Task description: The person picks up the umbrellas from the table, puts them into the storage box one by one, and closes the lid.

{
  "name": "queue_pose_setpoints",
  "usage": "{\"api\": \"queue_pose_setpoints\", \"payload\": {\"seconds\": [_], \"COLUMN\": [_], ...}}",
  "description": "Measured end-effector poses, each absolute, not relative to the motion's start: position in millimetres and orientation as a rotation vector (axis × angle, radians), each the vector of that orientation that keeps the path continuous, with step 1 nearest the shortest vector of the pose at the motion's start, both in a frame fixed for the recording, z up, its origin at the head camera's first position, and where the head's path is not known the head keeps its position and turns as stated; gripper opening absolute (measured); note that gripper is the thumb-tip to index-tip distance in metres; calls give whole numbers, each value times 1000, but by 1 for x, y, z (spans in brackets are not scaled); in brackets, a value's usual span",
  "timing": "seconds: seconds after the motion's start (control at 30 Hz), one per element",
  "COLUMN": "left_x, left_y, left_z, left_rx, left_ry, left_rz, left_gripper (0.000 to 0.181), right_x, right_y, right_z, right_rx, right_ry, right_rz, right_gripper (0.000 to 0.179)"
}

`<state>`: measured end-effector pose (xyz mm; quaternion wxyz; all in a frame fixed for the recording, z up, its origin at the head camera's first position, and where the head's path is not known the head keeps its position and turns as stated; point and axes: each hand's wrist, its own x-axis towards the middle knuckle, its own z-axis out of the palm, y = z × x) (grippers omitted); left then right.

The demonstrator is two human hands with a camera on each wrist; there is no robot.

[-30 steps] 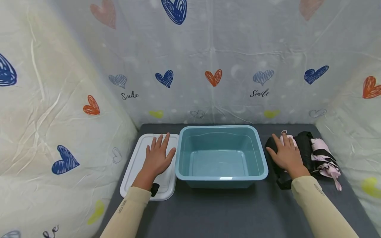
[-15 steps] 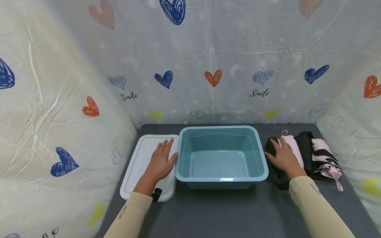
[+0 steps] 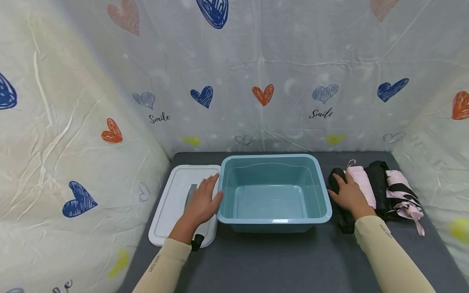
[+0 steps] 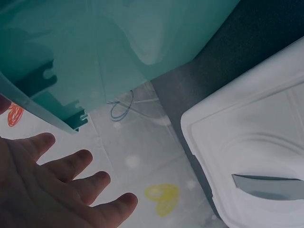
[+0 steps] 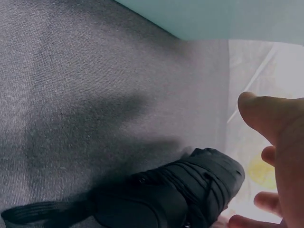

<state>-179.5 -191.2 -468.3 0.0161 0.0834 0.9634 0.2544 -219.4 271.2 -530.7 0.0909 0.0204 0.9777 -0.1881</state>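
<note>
A blue-green plastic bin [image 3: 272, 221] stands in the middle of the table. My left hand [image 3: 200, 205] is beside its left rim, fingers extended, above a white lid [image 3: 170, 203]. In the left wrist view the fingers [image 4: 71, 165] look spread, with the bin wall just beyond; whether the thumb touches the rim I cannot tell. At the right, my right hand [image 3: 351, 197] hovers over a folded black umbrella [image 5: 199, 185], its fingers loose and gripping nothing. A pink folded umbrella [image 3: 362, 183] lies partly under that hand.
Right of the pink one lie another black folded umbrella [image 3: 377, 185] and a pink-and-black one [image 3: 403, 197]. The dark grey table [image 3: 271, 264] meets a heart-printed curtain [image 3: 286, 73] at the back and sides.
My left hand has shifted right, from over the lid to the bin's left rim. The right hand has moved slightly left and down, uncovering more of the pink umbrella.
</note>
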Motion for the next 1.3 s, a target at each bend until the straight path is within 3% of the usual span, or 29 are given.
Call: {"api": "queue_pose_setpoints", "payload": {"seconds": [1.3], "left_x": [-169], "left_y": [-191], "left_z": [-474], "left_rx": [219], "left_ry": [2807], "left_rz": [1039], "left_gripper": [68], "right_x": [-237], "right_y": [263], "right_z": [-548], "right_rx": [69], "right_ry": [2741], "right_rz": [-621], "right_gripper": [63]}}
